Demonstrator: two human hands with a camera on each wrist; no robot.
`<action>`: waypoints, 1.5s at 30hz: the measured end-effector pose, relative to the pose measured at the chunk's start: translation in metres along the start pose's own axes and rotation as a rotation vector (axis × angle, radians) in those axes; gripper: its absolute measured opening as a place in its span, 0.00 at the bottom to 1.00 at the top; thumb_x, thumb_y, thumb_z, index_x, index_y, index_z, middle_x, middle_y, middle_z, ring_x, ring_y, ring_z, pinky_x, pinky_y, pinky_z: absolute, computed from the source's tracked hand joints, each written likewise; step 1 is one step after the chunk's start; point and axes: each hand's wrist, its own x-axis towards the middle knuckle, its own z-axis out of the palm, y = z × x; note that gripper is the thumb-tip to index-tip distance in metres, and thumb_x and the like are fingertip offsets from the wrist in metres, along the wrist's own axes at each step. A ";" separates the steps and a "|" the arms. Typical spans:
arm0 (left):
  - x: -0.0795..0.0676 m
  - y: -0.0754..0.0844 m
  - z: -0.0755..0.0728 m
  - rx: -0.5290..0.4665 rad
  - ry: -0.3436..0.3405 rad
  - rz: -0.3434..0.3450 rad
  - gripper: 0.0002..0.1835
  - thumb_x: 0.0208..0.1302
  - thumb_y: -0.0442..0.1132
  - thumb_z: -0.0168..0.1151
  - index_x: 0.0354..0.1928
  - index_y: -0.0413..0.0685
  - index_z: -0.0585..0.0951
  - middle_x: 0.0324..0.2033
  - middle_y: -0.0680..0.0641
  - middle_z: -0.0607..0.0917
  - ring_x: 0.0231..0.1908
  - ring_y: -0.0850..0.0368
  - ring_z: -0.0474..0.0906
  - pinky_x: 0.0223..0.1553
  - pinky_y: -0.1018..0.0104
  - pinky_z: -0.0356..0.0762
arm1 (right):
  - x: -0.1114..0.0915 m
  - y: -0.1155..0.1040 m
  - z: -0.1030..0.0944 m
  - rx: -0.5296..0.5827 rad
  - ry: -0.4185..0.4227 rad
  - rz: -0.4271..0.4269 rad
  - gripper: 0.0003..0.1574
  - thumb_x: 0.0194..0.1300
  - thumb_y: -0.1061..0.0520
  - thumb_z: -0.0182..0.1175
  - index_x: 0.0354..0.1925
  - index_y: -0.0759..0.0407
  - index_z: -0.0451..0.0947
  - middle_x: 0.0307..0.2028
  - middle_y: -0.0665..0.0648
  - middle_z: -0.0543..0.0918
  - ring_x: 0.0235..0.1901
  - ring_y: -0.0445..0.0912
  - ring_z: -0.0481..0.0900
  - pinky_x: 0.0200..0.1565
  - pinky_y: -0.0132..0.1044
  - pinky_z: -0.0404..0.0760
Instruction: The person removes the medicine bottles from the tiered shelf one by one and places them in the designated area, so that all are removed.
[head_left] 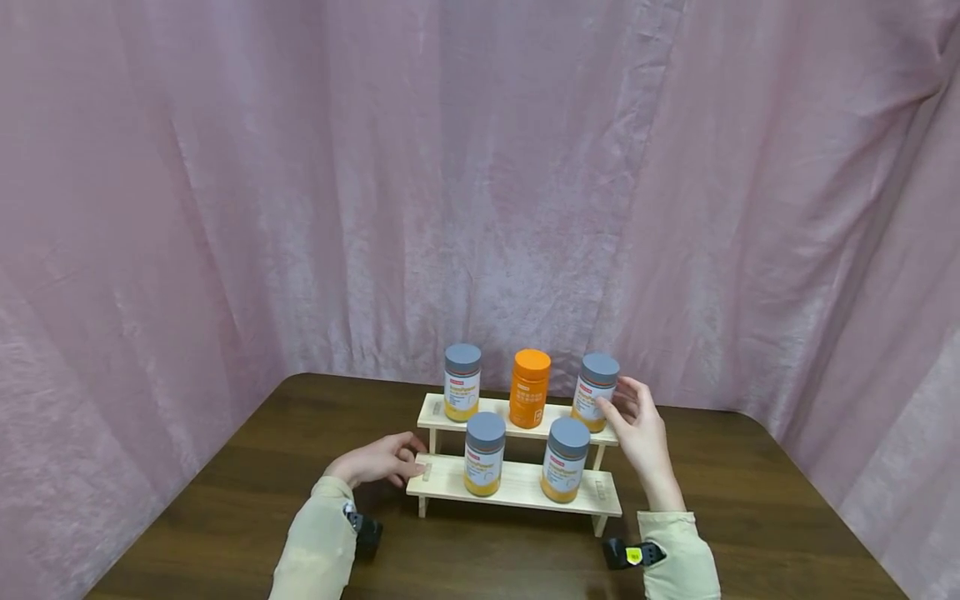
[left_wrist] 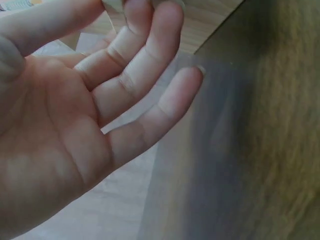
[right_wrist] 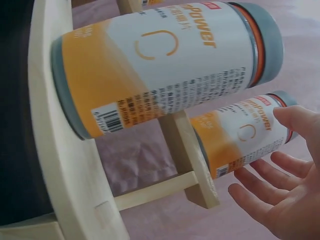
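A two-tier pale wooden stand (head_left: pixel 517 482) bears several supplement jars. My left hand (head_left: pixel 382 460) pinches the left end of its lower shelf, thumb on top; in the left wrist view bent fingers (left_wrist: pixel 165 30) meet the wood (left_wrist: pixel 212 22). At the upper shelf's right end, my right hand (head_left: pixel 641 425) holds a grey-lidded white-and-yellow jar (head_left: pixel 592 402), thumb across its front and fingers at its right side. That jar (right_wrist: pixel 240 127) stands upright on the shelf in the right wrist view, with the thumb (right_wrist: pixel 295 117) near its lid.
Left of the held jar stand an orange jar (head_left: pixel 529 392) and another grey-lidded jar (head_left: pixel 462 385). Two more jars, a left one (head_left: pixel 484 458) and a right one (head_left: pixel 566 462), stand on the lower shelf. Beneath is a dark wooden table (head_left: pixel 247 492), with a pink curtain (head_left: pixel 480 183) behind.
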 end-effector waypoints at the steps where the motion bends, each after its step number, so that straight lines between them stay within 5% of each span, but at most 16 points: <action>1: 0.000 -0.001 0.000 -0.005 -0.004 0.002 0.22 0.64 0.38 0.62 0.54 0.32 0.69 0.36 0.45 0.83 0.34 0.59 0.79 0.38 0.61 0.79 | 0.000 0.000 0.001 0.017 -0.007 0.003 0.37 0.68 0.54 0.60 0.68 0.62 0.57 0.65 0.65 0.70 0.63 0.57 0.71 0.62 0.45 0.70; 15: 0.001 -0.002 0.000 -0.021 -0.027 0.022 0.21 0.65 0.38 0.61 0.53 0.33 0.68 0.34 0.47 0.83 0.33 0.60 0.78 0.38 0.62 0.79 | -0.001 -0.003 0.019 0.084 -0.104 0.032 0.44 0.69 0.52 0.59 0.73 0.62 0.48 0.70 0.70 0.61 0.71 0.64 0.59 0.71 0.56 0.56; 20: 0.000 -0.002 0.002 -0.029 -0.030 0.021 0.20 0.65 0.38 0.61 0.53 0.33 0.68 0.36 0.46 0.83 0.33 0.59 0.78 0.37 0.62 0.79 | 0.000 0.003 0.024 0.069 -0.081 0.046 0.49 0.66 0.53 0.62 0.73 0.61 0.45 0.68 0.70 0.65 0.67 0.63 0.65 0.69 0.59 0.60; 25: -0.001 -0.003 0.002 -0.030 -0.022 0.021 0.20 0.65 0.38 0.61 0.53 0.33 0.68 0.37 0.44 0.83 0.34 0.59 0.78 0.37 0.61 0.80 | 0.002 0.008 0.026 0.050 -0.023 0.026 0.45 0.63 0.53 0.66 0.70 0.59 0.54 0.63 0.67 0.71 0.61 0.59 0.72 0.63 0.54 0.69; 34: -0.001 -0.005 0.002 -0.052 -0.036 0.028 0.21 0.67 0.39 0.60 0.54 0.33 0.67 0.38 0.44 0.83 0.33 0.59 0.78 0.38 0.59 0.80 | 0.003 0.004 0.009 -0.003 0.047 0.006 0.42 0.60 0.50 0.69 0.66 0.59 0.63 0.60 0.68 0.76 0.59 0.61 0.76 0.60 0.51 0.74; 40: -0.001 -0.004 0.002 -0.053 -0.043 0.016 0.22 0.66 0.39 0.60 0.54 0.34 0.67 0.38 0.44 0.83 0.34 0.59 0.78 0.38 0.60 0.80 | 0.001 0.000 -0.006 -0.049 0.062 -0.024 0.39 0.60 0.53 0.69 0.66 0.58 0.66 0.59 0.65 0.78 0.58 0.56 0.78 0.57 0.39 0.75; 45: 0.001 -0.003 0.000 -0.045 -0.041 0.015 0.21 0.66 0.39 0.61 0.54 0.34 0.67 0.37 0.45 0.83 0.34 0.59 0.79 0.36 0.63 0.79 | 0.001 -0.001 -0.014 -0.051 0.063 -0.057 0.38 0.59 0.55 0.69 0.65 0.61 0.66 0.58 0.67 0.78 0.57 0.58 0.78 0.57 0.42 0.76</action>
